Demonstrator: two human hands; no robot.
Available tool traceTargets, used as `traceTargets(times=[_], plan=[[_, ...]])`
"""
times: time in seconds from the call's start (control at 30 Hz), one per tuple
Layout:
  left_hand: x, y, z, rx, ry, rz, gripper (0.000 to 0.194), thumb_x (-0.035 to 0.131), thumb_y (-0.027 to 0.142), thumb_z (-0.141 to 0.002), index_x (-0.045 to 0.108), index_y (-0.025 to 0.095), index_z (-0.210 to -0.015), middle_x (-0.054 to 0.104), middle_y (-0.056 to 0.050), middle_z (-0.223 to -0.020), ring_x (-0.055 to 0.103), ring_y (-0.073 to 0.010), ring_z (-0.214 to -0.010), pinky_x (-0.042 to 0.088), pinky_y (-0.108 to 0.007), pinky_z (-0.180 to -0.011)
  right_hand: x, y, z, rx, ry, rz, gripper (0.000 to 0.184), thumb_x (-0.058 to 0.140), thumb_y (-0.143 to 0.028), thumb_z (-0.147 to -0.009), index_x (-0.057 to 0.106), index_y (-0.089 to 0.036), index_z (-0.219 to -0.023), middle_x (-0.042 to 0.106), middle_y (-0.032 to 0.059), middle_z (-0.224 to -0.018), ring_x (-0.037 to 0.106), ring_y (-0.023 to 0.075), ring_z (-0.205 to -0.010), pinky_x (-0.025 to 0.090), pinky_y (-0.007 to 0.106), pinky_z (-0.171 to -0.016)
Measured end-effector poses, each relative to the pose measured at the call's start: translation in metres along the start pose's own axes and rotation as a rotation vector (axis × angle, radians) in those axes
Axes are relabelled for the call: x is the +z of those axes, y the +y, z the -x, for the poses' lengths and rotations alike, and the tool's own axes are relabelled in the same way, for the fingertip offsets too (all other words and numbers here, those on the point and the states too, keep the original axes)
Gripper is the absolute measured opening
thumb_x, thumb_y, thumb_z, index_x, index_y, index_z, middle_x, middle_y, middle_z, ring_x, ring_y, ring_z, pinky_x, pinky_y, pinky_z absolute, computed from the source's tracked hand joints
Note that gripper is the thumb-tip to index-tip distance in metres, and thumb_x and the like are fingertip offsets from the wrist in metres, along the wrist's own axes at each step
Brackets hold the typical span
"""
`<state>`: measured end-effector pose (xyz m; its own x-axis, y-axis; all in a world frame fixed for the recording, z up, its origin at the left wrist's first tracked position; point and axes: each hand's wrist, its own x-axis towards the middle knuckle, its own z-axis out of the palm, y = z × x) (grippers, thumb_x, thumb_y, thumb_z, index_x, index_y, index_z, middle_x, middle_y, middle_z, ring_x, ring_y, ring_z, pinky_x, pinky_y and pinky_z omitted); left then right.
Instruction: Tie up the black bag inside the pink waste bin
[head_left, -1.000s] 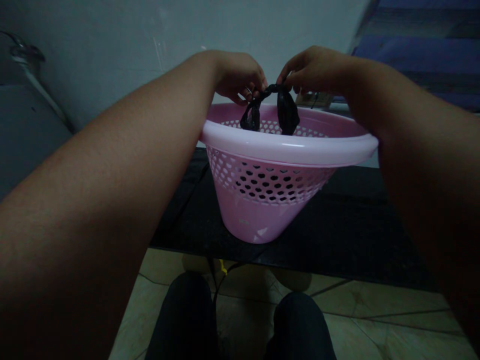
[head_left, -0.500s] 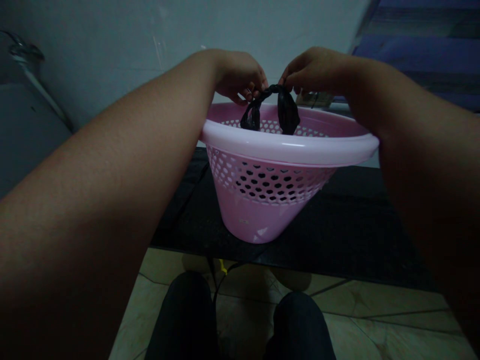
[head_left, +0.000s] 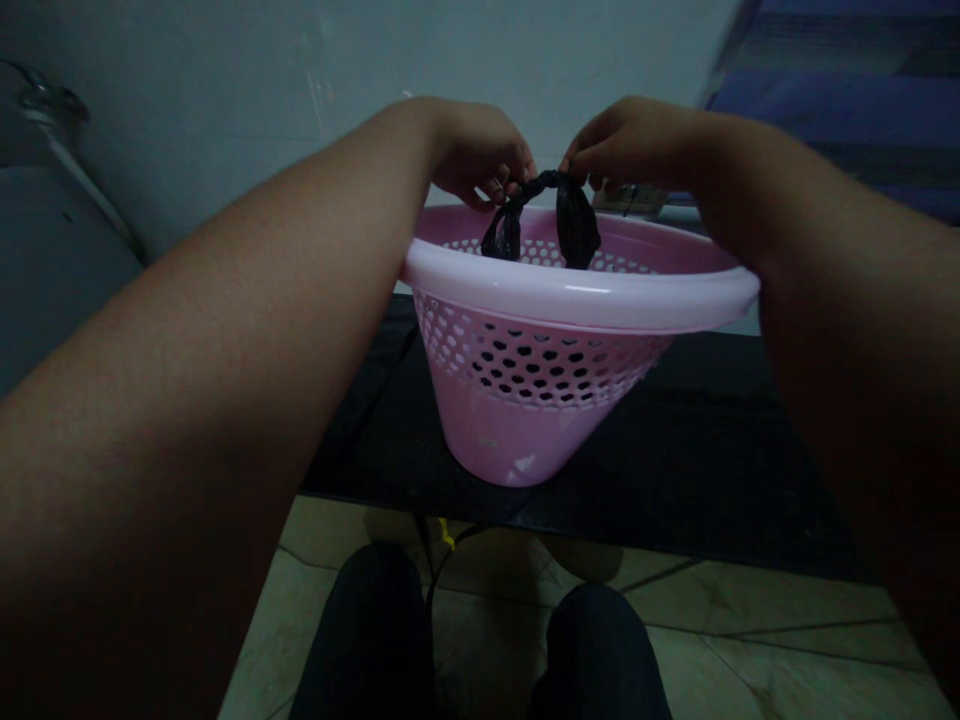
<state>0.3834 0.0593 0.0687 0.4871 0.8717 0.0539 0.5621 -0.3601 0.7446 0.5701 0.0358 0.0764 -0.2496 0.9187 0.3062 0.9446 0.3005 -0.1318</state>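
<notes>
Head view: L hand (head_left: 480,150) & R hand (head_left: 637,140), grips together, clamped on twisted top of black plastic bag (head_left: 574,222). Bag dangles inside far side of pink perforated basket (head_left: 577,305), approx 12 o'clock; pinch seems to carry its weight. Basket upright on black worktop (head_left: 675,450), likely for stable support. Tile floor (head_left: 757,610) below, pale wall (head_left: 225,80) behind, blue striped cloth (head_left: 825,100) at 1 o'clock.

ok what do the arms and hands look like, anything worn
Both are bare: the left arm and right arm show no sleeves, watch or bands, and the left hand and right hand wear no gloves. Dim light hides small marks.
</notes>
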Motion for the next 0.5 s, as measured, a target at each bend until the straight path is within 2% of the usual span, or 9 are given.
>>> traceTargets(times=[0.13,0.23,0.4,0.5], plan=[[0.001,0.000,0.001,0.018,0.000,-0.027,0.016,0.056,0.014,-0.076,0.064,0.020,-0.088,0.059,-0.001,-0.068,0.058,-0.0205,-0.103,0.044,-0.036,-0.089,0.000,-0.007,0.005,0.042,0.004,-0.001,0.034,0.055,-0.029,-0.083,0.068,-0.010,-0.109,0.059,0.0067,-0.081,0.048,0.0115,-0.062,0.045,0.030,-0.064],[0.001,-0.001,0.002,0.028,-0.003,-0.054,0.016,0.057,0.015,-0.074,0.064,0.024,-0.085,0.062,-0.003,-0.071,0.058,-0.0207,-0.102,0.044,-0.033,-0.086,-0.001,-0.012,0.009,0.080,-0.002,0.024,0.036,0.054,-0.028,-0.083,0.067,-0.010,-0.112,0.059,0.0069,-0.080,0.048,0.0118,-0.061,0.045,0.031,-0.065],[0.001,0.000,0.005,0.001,-0.023,-0.053,0.015,0.055,0.017,-0.074,0.062,0.031,-0.074,0.059,0.000,-0.060,0.055,-0.0189,-0.102,0.044,-0.029,-0.083,-0.002,-0.016,0.013,0.070,-0.014,0.066,0.035,0.052,-0.027,-0.085,0.066,-0.010,-0.112,0.058,0.0068,-0.081,0.048,0.0120,-0.062,0.044,0.031,-0.067],[0.001,0.000,0.005,-0.010,-0.006,-0.045,0.012,0.058,0.016,-0.073,0.063,0.026,-0.077,0.060,-0.001,-0.063,0.055,-0.0204,-0.108,0.043,-0.033,-0.088,-0.002,-0.015,0.013,0.061,-0.017,0.086,0.035,0.052,-0.026,-0.085,0.067,-0.009,-0.111,0.058,0.0069,-0.080,0.048,0.0126,-0.062,0.044,0.030,-0.065]])
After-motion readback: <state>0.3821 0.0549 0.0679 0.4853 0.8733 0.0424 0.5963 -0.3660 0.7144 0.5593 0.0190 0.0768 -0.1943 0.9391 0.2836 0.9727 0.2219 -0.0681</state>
